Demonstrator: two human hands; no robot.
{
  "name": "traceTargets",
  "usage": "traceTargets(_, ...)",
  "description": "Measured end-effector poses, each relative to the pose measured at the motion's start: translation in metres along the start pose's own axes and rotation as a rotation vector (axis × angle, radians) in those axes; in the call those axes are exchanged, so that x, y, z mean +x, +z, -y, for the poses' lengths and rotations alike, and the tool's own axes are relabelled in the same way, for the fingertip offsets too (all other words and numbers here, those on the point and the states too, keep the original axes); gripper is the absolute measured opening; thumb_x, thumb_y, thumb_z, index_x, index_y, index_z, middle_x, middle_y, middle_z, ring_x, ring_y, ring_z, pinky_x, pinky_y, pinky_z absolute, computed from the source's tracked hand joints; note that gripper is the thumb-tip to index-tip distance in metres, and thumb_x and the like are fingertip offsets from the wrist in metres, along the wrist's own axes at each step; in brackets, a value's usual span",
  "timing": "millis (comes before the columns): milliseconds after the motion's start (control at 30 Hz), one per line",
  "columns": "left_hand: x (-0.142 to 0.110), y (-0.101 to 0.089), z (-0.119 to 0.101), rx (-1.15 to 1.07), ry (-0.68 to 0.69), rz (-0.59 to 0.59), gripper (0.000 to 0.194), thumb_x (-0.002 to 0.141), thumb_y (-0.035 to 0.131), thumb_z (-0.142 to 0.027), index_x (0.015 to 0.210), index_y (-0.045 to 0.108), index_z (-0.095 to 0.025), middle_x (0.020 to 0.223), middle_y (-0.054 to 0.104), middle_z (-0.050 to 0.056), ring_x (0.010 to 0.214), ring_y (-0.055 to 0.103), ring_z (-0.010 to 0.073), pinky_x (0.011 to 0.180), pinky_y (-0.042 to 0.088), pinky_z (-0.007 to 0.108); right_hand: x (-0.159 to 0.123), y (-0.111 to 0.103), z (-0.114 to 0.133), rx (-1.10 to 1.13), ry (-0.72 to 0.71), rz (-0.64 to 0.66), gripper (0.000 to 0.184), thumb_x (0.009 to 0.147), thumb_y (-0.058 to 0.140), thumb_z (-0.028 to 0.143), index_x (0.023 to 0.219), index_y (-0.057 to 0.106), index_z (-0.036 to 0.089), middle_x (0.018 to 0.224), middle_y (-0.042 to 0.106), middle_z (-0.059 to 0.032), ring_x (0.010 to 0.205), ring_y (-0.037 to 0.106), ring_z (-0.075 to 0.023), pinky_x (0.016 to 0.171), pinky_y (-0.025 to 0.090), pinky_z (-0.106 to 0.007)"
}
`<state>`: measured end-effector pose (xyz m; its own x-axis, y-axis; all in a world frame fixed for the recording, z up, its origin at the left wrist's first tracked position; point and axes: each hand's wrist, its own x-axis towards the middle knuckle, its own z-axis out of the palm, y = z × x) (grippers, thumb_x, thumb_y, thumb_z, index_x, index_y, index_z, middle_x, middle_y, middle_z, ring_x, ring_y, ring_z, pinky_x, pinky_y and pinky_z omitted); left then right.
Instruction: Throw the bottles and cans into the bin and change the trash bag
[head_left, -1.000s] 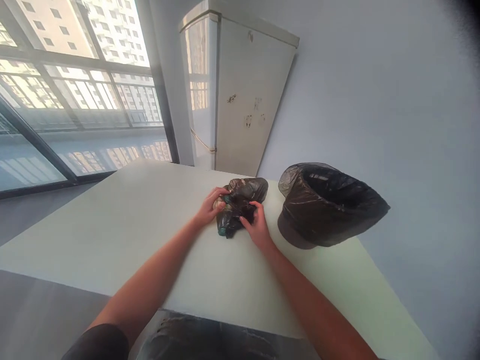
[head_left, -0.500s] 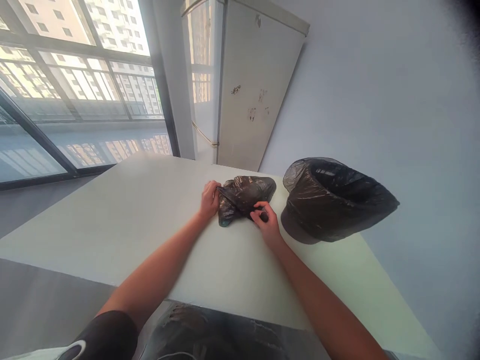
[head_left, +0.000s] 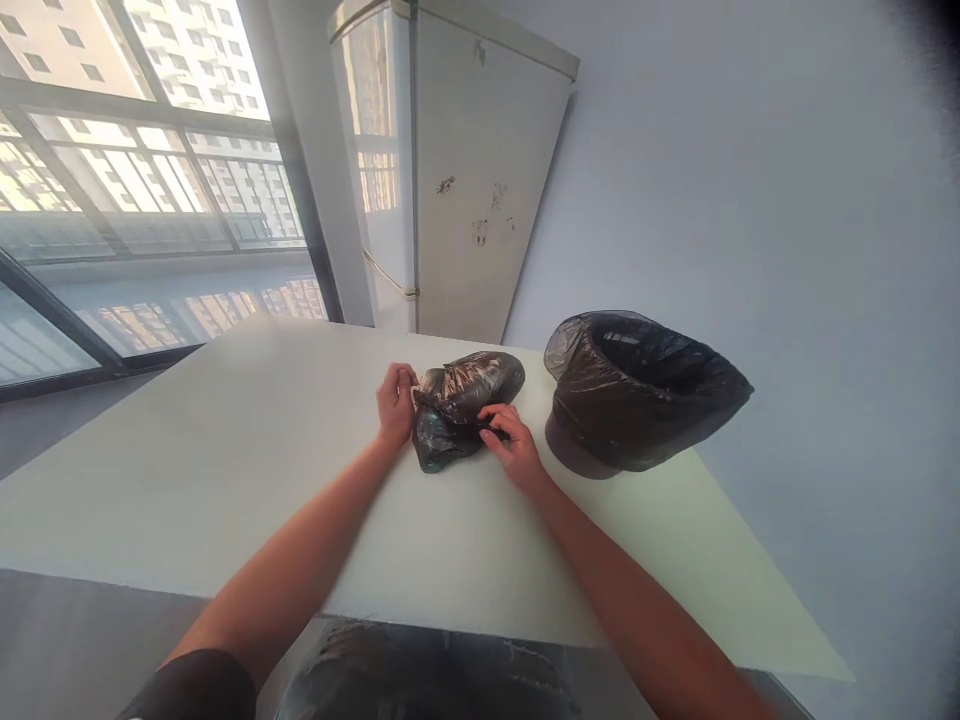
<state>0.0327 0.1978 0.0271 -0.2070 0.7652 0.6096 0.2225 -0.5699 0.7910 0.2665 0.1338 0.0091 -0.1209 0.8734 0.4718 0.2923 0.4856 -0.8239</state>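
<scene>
hazy glare from the window (head_left: 150,190)

A short black sleeve (head_left: 201,684) on the left arm (head_left: 296,545); left hand (head_left: 394,402) and right hand (head_left: 517,450) bare.

Scuffed fridge (head_left: 480,190) near bright window (head_left: 150,180)

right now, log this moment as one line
dark plastic bundle: on pale table; left hand: at its left end, grip unclear; right hand: fingers at its right side; bin with black bag: further right
</scene>
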Motion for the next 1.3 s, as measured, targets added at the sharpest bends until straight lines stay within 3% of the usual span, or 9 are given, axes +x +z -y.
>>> traceTargets(67, 0.002, -0.002, -0.009, -0.016, 0.055, 0.119, 0.049, 0.102, 0.043, -0.066, 0.087, 0.062, -0.024, 0.083, 0.059, 0.005, 0.082, 0.054, 0.0235, 0.084, 0.044, 0.038, -0.001, 0.002, -0.001, 0.068, 0.076, -0.009, 0.034, 0.096, 0.060, 0.053, 0.082, 0.053, 0.023, 0.095, 0.061, -0.0055, 0.092, 0.056, -0.0233, 0.089, 0.047, -0.036)
traceTargets(200, -0.003, 0.007, -0.026, 0.072, 0.344, 0.700, 0.044, 0.089, 0.067, -0.066, 0.090, 0.074, -0.023, 0.093, 0.066, 0.012, 0.091, 0.058, 0.0288, 0.093, 0.044, 0.046, -0.002, 0.006, -0.003, 0.079, 0.126, -0.137, 0.037, 0.099, 0.054, 0.060, 0.094, 0.050, 0.024, 0.089, 0.053, -0.0024, 0.084, 0.052, -0.0209, 0.082, 0.048, -0.032)
traceTargets(267, -0.007, 0.014, -0.027, 0.155, 0.430, 0.782, 0.031, 0.091, 0.068, -0.054, 0.094, 0.076, -0.024, 0.093, 0.066, 0.012, 0.088, 0.057, 0.0281, 0.090, 0.045, 0.047, -0.001, 0.005, 0.001, 0.093, 0.114, -0.211, 0.035, 0.100, 0.052, 0.058, 0.101, 0.049, 0.024, 0.097, 0.054, -0.0041, 0.091, 0.053, -0.0213, 0.087, 0.049, -0.033)
traceTargets(467, -0.011, 0.009, -0.007, 0.107, 0.293, 0.220, 0.016, 0.095, 0.062, -0.039, 0.092, 0.069, -0.024, 0.082, 0.062, 0.007, 0.079, 0.056, 0.0254, 0.077, 0.046, 0.040, 0.001, 0.001, 0.006, 0.106, 0.053, -0.174, 0.055, 0.080, 0.080, 0.044, 0.123, 0.051, 0.025, 0.103, 0.051, -0.0037, 0.092, 0.055, -0.0206, 0.085, 0.051, -0.032)
traceTargets(700, 0.022, -0.025, 0.028, -0.020, -0.057, -0.235, 0.009, 0.095, 0.059, -0.029, 0.093, 0.063, -0.022, 0.085, 0.058, 0.000, 0.079, 0.049, 0.0178, 0.079, 0.040, 0.029, -0.003, 0.000, -0.002, -0.195, 0.048, -0.029, 0.009, 0.093, 0.062, 0.031, 0.093, 0.064, 0.022, 0.073, 0.051, 0.0005, 0.070, 0.049, -0.0191, 0.070, 0.042, -0.030)
traceTargets(933, 0.033, -0.030, 0.047, -0.234, -0.219, -0.092, 0.022, 0.086, 0.060, -0.043, 0.086, 0.067, -0.022, 0.103, 0.073, 0.008, 0.101, 0.065, 0.0253, 0.081, 0.049, 0.034, -0.007, -0.002, 0.009, -0.413, -0.162, -0.095, 0.037, 0.088, 0.045, 0.008, 0.113, 0.069, 0.023, 0.105, 0.068, -0.0082, 0.102, 0.059, -0.0271, 0.093, 0.041, -0.040)
traceTargets(1067, 0.030, -0.031, 0.036, -0.364, -0.257, 0.232, 0.042, 0.083, 0.076, -0.057, 0.107, 0.073, -0.023, 0.131, 0.069, 0.012, 0.124, 0.062, 0.0298, 0.098, 0.050, 0.037, -0.009, -0.005, 0.015, -0.581, -0.253, -0.206, 0.040, 0.073, 0.049, 0.004, 0.099, 0.073, 0.023, 0.118, 0.063, -0.0092, 0.111, 0.056, -0.0284, 0.097, 0.038, -0.044)
traceTargets(1167, 0.031, -0.031, 0.037, -0.369, -0.288, 0.343, 0.042, 0.064, 0.098, -0.042, 0.089, 0.074, -0.017, 0.118, 0.072, 0.013, 0.117, 0.064, 0.0292, 0.098, 0.050, 0.035, -0.013, -0.006, 0.022, -0.609, -0.378, -0.278, 0.032, 0.078, 0.051, 0.009, 0.096, 0.074, 0.024, 0.128, 0.061, -0.0086, 0.115, 0.056, -0.0294, 0.101, 0.037, -0.048)
traceTargets(1300, 0.031, -0.029, 0.056, -0.405, -0.365, 0.252, 0.029, 0.075, 0.089, -0.037, 0.080, 0.069, -0.017, 0.084, 0.070, 0.004, 0.084, 0.065, 0.0196, 0.077, 0.051, 0.029, -0.015, -0.008, 0.027, -0.539, -0.549, -0.318, 0.016, 0.080, 0.054, 0.013, 0.078, 0.067, 0.022, 0.131, 0.061, -0.0081, 0.116, 0.059, -0.0296, 0.100, 0.042, -0.050)
